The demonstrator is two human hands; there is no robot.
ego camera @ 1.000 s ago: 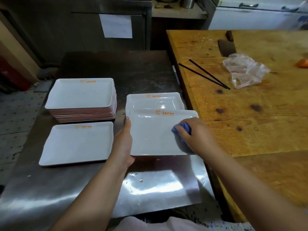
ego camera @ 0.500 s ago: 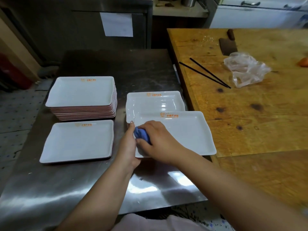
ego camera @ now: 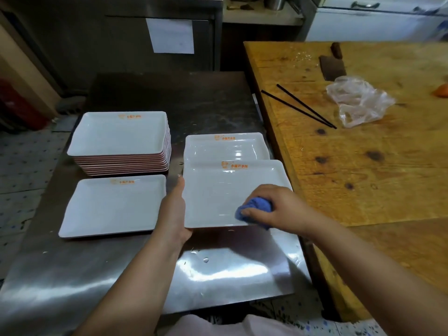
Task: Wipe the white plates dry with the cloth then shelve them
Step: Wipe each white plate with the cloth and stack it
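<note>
A white rectangular plate (ego camera: 218, 190) with an orange logo is held above the steel table. My left hand (ego camera: 175, 212) grips its left edge, thumb along the rim. My right hand (ego camera: 278, 207) grips a bunched blue cloth (ego camera: 254, 207) and presses it on the plate's near right part. Just behind, a wet-looking plate (ego camera: 226, 147) lies flat. A single plate (ego camera: 114, 206) lies at the near left. Behind that one stands a stack of plates (ego camera: 121, 141) with pink undersides.
The steel table (ego camera: 218, 275) carries water drops near its front edge. To the right stands a higher wooden table (ego camera: 363, 178) with black chopsticks (ego camera: 300, 106), a crumpled plastic bag (ego camera: 358, 103) and a cleaver (ego camera: 332, 66). A dark cabinet stands behind.
My right hand has swept the cloth from the plate's left edge to its near right part. The plate has shifted slightly left. My left hand keeps its grip.
</note>
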